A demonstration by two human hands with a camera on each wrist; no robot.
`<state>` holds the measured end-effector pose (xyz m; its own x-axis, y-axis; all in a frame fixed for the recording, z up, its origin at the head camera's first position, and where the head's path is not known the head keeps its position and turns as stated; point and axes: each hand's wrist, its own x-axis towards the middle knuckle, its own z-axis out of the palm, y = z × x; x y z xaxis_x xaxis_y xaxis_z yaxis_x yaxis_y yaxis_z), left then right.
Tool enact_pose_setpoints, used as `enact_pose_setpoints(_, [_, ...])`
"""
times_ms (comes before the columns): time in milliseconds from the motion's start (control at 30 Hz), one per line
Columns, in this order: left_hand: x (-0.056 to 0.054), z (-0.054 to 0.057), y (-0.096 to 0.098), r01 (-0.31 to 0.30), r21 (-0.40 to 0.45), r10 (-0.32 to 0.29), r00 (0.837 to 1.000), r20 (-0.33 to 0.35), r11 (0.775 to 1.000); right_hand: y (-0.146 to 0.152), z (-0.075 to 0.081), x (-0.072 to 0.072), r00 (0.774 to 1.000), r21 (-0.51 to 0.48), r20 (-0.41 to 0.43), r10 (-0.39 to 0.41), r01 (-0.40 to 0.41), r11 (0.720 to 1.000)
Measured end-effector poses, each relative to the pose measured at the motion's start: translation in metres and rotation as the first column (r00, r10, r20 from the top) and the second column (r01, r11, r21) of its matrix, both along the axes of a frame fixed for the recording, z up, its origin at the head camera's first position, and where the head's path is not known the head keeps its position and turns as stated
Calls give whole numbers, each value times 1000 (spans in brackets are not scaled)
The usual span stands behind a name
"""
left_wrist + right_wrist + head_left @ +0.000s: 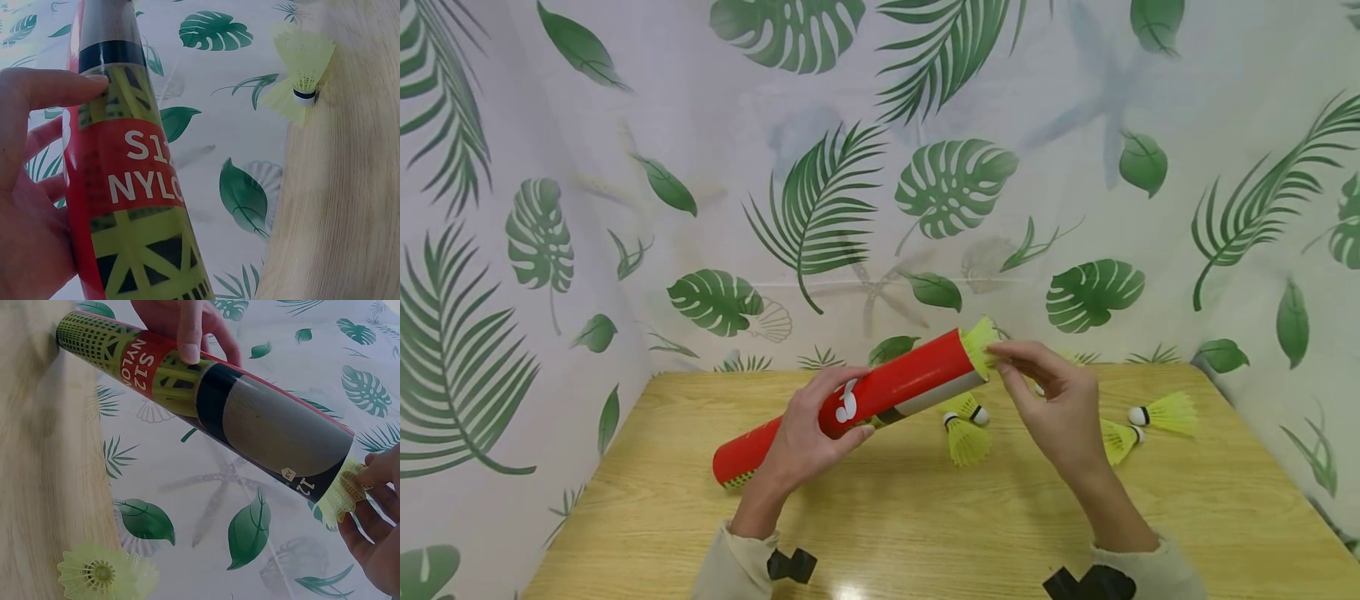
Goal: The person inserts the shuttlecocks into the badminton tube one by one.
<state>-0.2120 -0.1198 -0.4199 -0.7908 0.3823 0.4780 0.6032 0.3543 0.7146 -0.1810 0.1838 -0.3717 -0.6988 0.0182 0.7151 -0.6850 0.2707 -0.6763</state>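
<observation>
My left hand (808, 437) grips a red shuttlecock tube (917, 371) around its middle, thumb along the near side. The tube slants up to the right, its lower end close over the table. "NYLON" lettering shows on its printed side in the right wrist view. At the raised mouth, the frilled yellow skirt of a shuttlecock (977, 343) sticks out; the rest of it is hidden inside the tube. Thumb and fingers of my right hand (1060, 408) pinch the edge of that skirt, also seen in the right wrist view.
Yellow shuttlecocks with white bases lie on the wooden table (887, 525): one shuttlecock (967, 440) beneath the tube touching another, and a second group including a shuttlecock (1172, 414) to the right. A leaf-patterned cloth (850, 208) stands behind and at both sides.
</observation>
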Motion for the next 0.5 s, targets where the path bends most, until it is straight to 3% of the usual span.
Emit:
enact_pose_setpoints(233, [1,1,0,5,28,-5,1000,15,1000,-5,1,3,1000,59,15,8,-9,998])
enact_pose_setpoints(500, [1,1,0,7,29,-7,1000,7,1000,-7,0,3,998,190,-15,-58,60,980])
